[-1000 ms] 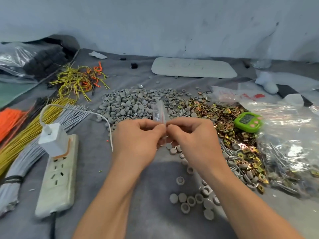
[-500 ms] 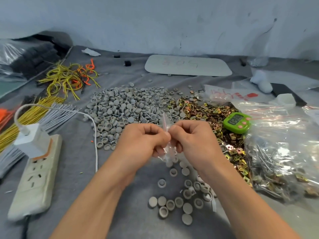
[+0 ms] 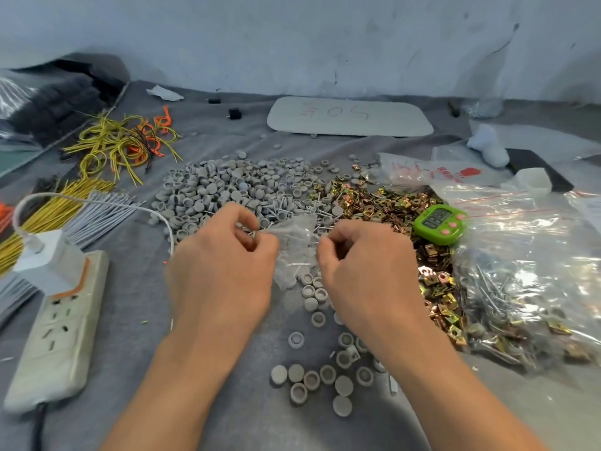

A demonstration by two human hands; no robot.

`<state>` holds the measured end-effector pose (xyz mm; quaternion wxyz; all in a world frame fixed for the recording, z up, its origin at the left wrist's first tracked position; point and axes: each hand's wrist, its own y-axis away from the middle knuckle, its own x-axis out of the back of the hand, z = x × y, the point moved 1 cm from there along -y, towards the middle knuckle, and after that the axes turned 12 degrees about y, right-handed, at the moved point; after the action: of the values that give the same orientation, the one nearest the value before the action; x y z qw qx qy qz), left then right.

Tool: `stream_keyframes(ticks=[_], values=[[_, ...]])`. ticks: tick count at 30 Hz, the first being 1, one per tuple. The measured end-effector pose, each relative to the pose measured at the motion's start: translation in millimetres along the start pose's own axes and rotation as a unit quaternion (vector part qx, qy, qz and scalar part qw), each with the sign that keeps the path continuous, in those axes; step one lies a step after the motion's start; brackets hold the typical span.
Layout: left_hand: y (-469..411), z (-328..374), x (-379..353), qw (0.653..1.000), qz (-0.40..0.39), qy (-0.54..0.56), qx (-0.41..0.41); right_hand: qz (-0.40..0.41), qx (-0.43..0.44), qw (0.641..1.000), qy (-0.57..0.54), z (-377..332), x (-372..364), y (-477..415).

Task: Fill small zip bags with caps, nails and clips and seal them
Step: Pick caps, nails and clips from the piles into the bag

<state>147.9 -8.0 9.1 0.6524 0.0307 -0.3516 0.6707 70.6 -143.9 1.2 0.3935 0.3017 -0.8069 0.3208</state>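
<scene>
A small clear zip bag (image 3: 294,245) is stretched between my two hands above the grey cloth. My left hand (image 3: 224,271) pinches its left top corner and my right hand (image 3: 364,271) pinches its right top corner. The hands are apart with the bag's mouth between them. What is inside the bag is hard to tell. Behind the hands lies a big heap of grey caps (image 3: 227,187). Gold metal clips (image 3: 383,200) spread to the right of it, with nails (image 3: 279,206) mixed in where the two heaps meet. Loose caps (image 3: 312,375) lie near my wrists.
A green timer (image 3: 440,219) sits on the clips. Large clear bags of nails and clips (image 3: 527,281) fill the right side. A white power strip (image 3: 55,333) with a charger lies at the left, beside bundles of yellow and grey wires (image 3: 65,209). A white board (image 3: 349,117) lies at the back.
My hands were close together, pinching the bag held edge-on. They have moved apart sideways, and the bag is now spread out wide between them.
</scene>
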Motion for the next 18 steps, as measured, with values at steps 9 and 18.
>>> stream_keyframes(ticks=[9, 18], values=[[12.9, 7.5, 4.9, 0.986, 0.000, 0.113, -0.119, -0.034, -0.046, 0.997, -0.059, 2.4, 2.1, -3.4], [14.2, 15.7, 15.1, 0.940, -0.248, 0.073, -0.222, -0.061, -0.041, 0.979, -0.188, 18.7, 1.5, -10.4]])
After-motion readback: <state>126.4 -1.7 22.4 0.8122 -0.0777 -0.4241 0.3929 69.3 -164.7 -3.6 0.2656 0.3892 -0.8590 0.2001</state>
